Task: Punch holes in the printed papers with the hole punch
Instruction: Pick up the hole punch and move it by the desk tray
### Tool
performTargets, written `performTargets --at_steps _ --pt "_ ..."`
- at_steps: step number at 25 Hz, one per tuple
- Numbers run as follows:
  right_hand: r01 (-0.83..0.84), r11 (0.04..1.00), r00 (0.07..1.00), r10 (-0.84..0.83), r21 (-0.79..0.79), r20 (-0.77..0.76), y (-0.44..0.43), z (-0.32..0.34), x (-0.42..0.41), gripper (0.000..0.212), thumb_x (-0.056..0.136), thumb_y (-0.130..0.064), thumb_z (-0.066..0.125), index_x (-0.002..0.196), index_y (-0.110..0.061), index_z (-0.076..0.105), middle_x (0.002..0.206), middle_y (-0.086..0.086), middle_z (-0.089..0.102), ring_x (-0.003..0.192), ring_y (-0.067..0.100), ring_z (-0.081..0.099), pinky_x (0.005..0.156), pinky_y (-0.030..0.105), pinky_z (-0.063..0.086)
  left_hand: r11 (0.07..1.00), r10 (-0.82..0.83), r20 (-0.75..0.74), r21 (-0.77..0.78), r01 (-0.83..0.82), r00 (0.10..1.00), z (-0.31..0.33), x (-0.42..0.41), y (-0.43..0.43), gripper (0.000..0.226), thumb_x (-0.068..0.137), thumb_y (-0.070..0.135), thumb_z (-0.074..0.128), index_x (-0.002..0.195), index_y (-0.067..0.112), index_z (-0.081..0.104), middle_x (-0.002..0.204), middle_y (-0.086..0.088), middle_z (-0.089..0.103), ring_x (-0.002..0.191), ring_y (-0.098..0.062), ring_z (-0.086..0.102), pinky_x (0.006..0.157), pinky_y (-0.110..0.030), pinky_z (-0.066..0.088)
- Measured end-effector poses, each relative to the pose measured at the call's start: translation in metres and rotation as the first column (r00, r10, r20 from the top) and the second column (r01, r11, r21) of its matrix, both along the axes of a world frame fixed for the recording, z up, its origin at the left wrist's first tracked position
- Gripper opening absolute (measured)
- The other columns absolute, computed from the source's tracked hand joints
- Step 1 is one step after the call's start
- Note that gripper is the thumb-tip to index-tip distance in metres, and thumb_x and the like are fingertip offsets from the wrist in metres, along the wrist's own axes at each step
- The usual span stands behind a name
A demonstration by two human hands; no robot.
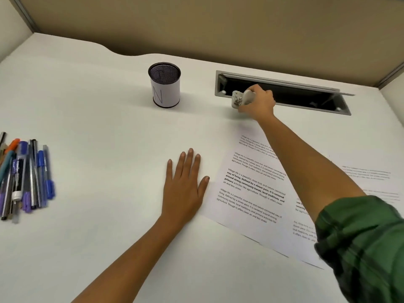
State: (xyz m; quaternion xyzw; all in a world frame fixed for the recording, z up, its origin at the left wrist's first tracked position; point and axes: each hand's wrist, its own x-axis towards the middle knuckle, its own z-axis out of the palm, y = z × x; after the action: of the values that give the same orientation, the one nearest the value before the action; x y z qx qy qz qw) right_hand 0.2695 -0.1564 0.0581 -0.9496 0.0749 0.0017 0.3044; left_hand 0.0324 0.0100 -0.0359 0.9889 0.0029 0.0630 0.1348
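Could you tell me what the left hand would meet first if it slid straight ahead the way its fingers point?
Probably nothing: the left hand lies flat on the desk, and its line seems to pass right of the pen cup.

Your left hand (182, 184) and forearm are bare — no watch, no ring, no sleeve in view. Your right hand (259, 103) is bare too, but its arm wears a dark green sleeve (360, 243) with a faint darker check — bunched and pushed up past the forearm.
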Motion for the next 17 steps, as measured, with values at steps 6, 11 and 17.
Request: performTargets --at_steps 6,11,17 --pt "-0.079 0.981 0.990 0.057 -0.175 -0.130 0.007 -0.013 0.034 0.056 0.077 -0.025 0.074 0.127 -0.029 0.048 0.134 0.012 0.037 0.124 0.033 0.032 0.079 0.032 0.035 1.000 0.011 -0.014 0.006 -0.011 1.000 0.002 0.001 -0.001 0.061 0.097 0.048 0.015 0.151 0.020 0.017 0.161 0.001 0.010 0.148 -0.016 0.008 0.119 -0.045 0.006" --pt "-0.121 0.958 0.976 0.067 -0.261 -0.205 0.016 -0.018 0.049 0.067 0.075 -0.030 0.074 0.134 -0.032 0.042 0.136 0.013 0.034 0.126 0.035 0.027 0.080 0.033 0.035 1.000 0.006 -0.025 0.008 -0.006 1.000 0.005 0.002 -0.002 0.061 0.097 0.048 0.016 0.151 0.020 0.017 0.161 0.001 0.010 0.148 -0.016 0.007 0.119 -0.046 0.007" --pt "-0.098 0.966 0.981 0.053 -0.240 -0.187 0.013 -0.021 0.046 0.081 0.071 -0.036 0.077 0.140 -0.032 0.034 0.138 0.014 0.031 0.128 0.036 0.025 0.091 0.037 0.039 1.000 0.011 -0.025 0.014 -0.011 1.000 0.006 0.001 -0.002 0.061 0.097 0.048 0.014 0.151 0.020 0.017 0.161 0.001 0.011 0.148 -0.016 0.007 0.119 -0.046 0.007"
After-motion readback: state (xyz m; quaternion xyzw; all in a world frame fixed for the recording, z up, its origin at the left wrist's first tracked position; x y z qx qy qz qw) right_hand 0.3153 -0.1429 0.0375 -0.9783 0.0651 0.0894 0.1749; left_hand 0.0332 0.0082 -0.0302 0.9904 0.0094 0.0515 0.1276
